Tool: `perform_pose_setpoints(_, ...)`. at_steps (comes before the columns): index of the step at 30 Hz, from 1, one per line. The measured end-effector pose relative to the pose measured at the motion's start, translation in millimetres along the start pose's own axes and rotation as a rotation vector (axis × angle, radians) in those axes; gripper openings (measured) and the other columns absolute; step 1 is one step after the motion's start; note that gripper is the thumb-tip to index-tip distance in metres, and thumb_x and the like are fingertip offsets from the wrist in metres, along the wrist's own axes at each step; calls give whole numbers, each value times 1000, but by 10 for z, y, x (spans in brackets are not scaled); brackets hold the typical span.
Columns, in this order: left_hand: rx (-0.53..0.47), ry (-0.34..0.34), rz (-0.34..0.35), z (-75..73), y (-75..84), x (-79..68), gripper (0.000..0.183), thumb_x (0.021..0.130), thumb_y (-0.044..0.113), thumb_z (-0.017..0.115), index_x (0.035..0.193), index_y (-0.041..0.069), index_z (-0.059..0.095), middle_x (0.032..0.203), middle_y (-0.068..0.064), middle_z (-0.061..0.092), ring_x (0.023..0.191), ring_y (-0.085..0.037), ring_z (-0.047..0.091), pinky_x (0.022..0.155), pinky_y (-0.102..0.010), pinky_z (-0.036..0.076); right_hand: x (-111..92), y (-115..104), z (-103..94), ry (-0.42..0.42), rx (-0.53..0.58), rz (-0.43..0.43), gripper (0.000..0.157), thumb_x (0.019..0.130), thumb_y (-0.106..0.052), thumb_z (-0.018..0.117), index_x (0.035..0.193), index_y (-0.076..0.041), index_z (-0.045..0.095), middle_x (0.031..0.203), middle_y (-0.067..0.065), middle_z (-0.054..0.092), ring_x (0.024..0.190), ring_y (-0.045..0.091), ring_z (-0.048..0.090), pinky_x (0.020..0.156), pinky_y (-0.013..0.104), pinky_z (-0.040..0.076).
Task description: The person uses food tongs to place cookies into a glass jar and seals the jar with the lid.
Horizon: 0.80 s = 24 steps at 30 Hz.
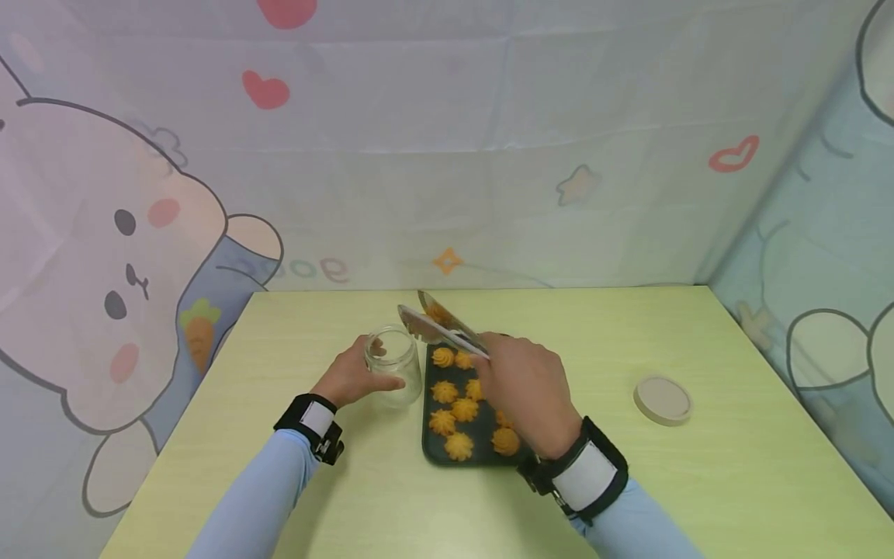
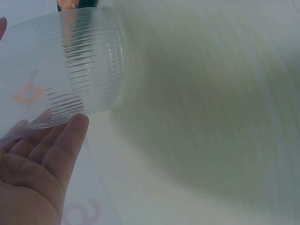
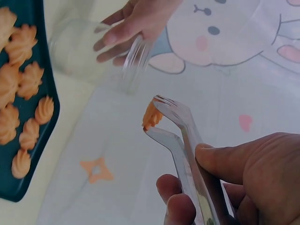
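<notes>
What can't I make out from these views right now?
Head view: the right hand covers part of the tray, so its cookies can't all be counted.
Right wrist view: the left edge cuts off the tray; the right hand and bottom edge hide the handle end of the tongs.
Left wrist view: the left edge cuts off the mouth of the jar.
</notes>
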<state>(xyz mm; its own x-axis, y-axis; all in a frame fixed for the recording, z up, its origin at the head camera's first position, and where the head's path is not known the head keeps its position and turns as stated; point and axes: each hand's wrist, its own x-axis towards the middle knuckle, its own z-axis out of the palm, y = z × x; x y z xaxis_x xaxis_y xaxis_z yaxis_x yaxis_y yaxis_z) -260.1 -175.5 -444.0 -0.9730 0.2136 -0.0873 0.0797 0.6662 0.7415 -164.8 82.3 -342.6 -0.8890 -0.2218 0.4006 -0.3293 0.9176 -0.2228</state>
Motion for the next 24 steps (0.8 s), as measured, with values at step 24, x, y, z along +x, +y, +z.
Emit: perform_pose_setpoints(24,20,11,-40,9,-36,10,95,71,40,81,142,3,30,135,-22,51,118,-36,50,96,-56,44,57,-260,324,-45,-32,-25,20,85,-31,69,78,-14,63,53,-4,51,44,11,45,33,29,35)
